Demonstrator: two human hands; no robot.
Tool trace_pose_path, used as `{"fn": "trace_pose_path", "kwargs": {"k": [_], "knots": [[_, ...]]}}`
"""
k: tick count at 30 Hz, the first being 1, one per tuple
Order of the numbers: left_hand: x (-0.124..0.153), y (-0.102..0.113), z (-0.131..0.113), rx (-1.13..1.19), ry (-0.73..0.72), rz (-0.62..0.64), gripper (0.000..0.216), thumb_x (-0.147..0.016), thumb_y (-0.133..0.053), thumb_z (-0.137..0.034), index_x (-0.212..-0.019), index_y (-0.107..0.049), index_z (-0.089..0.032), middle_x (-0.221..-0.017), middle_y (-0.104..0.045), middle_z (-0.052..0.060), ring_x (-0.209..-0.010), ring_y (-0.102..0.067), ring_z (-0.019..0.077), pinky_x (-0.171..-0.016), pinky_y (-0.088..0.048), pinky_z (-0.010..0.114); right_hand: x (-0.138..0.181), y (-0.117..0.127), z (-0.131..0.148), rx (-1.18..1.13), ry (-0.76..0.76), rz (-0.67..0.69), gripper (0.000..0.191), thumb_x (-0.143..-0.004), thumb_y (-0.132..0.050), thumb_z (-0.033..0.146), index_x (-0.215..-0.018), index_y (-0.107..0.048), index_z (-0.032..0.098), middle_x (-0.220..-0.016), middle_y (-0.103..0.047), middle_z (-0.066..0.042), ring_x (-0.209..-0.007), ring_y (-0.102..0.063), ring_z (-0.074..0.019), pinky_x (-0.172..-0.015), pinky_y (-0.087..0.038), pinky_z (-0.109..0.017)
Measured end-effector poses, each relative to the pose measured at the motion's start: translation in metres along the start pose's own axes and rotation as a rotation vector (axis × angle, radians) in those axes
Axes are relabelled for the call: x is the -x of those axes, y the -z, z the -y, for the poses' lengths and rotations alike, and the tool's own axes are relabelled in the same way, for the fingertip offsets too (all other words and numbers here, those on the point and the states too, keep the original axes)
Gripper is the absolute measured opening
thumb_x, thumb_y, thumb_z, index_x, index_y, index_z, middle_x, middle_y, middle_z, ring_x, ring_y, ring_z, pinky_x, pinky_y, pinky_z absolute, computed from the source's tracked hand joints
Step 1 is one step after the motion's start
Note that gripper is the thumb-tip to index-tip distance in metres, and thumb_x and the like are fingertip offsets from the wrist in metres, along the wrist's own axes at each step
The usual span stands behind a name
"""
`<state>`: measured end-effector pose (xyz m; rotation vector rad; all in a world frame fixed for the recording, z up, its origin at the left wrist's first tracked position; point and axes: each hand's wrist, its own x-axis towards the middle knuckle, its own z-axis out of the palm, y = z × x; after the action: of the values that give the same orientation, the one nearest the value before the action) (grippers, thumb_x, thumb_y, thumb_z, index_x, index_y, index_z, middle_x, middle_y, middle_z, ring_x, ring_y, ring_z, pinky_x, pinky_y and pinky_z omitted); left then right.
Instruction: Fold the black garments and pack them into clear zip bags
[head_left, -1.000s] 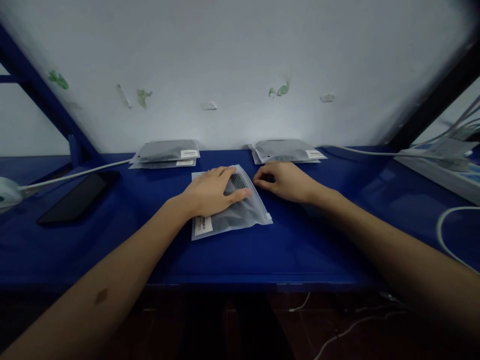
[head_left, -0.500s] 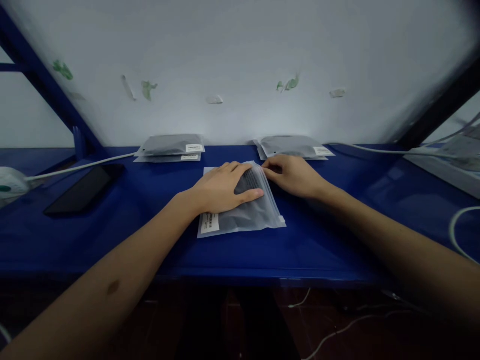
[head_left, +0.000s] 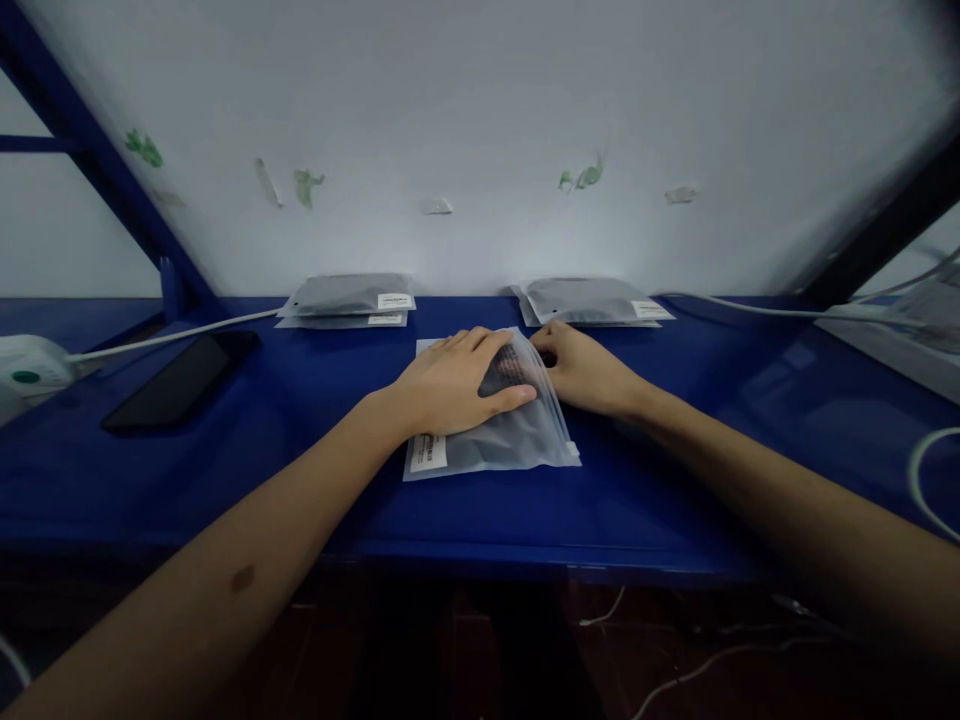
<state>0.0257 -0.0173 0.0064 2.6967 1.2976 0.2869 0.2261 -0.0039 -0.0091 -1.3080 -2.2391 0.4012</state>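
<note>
A frosted plastic zip bag (head_left: 517, 440) with a dark item inside and a white label lies flat on the blue table (head_left: 300, 480). My left hand (head_left: 454, 385) rests flat on top of the bag, fingers stretched out and pressing it down. My right hand (head_left: 581, 368) is at the bag's far right edge, its fingers curled and pinched on the bag's rim.
Two stacks of similar bagged items sit by the white wall, one at the left (head_left: 349, 298) and one at the right (head_left: 589, 300). A black phone (head_left: 180, 380) lies at the left. White cables (head_left: 180, 330) run along the back, and a white device (head_left: 26, 365) sits far left.
My right hand has slid a little closer along the bag's right edge toward the left hand. The left hand stays pressed on the bag. The camera view shifted slightly.
</note>
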Motion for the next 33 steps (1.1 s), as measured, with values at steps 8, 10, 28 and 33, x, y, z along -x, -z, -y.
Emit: {"fn": "trace_pose_path", "kwargs": {"k": [8,10,28,33], "knots": [[-0.004,-0.008,0.006,0.015,0.073,0.032,0.08,-0.095,-0.021,-0.073,-0.159,-0.019,-0.025,-0.163,-0.029,0.015,-0.148,-0.03,0.0358,-0.119,-0.022,0.058,-0.001,0.008,0.002,0.026,-0.15,-0.019,0.018,-0.078,-0.063,0.018,-0.061,-0.066,0.019,-0.071,-0.07,-0.005,-0.068,-0.061,-0.0174,-0.064,-0.045,-0.029],[-0.004,-0.01,0.009,0.004,0.105,0.061,0.083,-0.095,-0.017,-0.074,-0.161,-0.012,-0.023,-0.166,-0.022,0.015,-0.151,-0.022,0.036,-0.12,-0.018,0.059,-0.001,0.012,0.0,0.084,-0.215,-0.042,0.019,-0.081,-0.062,0.021,-0.063,-0.069,0.019,-0.069,-0.071,-0.006,-0.063,-0.061,-0.0169,-0.062,-0.044,-0.03],[0.002,0.013,0.04,-0.081,0.276,-0.014,0.065,-0.102,-0.015,-0.06,-0.11,-0.066,-0.02,-0.117,-0.069,0.015,-0.112,-0.062,0.0334,-0.093,-0.048,0.048,0.006,0.028,-0.042,0.477,-0.334,-0.407,0.031,-0.088,-0.061,0.044,-0.101,-0.07,0.018,-0.107,-0.067,-0.017,-0.084,-0.064,-0.0289,-0.07,-0.048,-0.042],[0.001,0.013,0.04,-0.172,0.378,-0.077,0.056,-0.1,-0.028,-0.059,-0.104,-0.063,-0.016,-0.109,-0.069,0.019,-0.101,-0.064,0.034,-0.083,-0.048,0.045,0.008,0.018,-0.012,0.393,-0.147,-0.136,0.046,-0.09,-0.051,0.061,-0.092,-0.072,0.02,-0.087,-0.071,-0.011,-0.076,-0.064,-0.0252,-0.07,-0.047,-0.039]]}}
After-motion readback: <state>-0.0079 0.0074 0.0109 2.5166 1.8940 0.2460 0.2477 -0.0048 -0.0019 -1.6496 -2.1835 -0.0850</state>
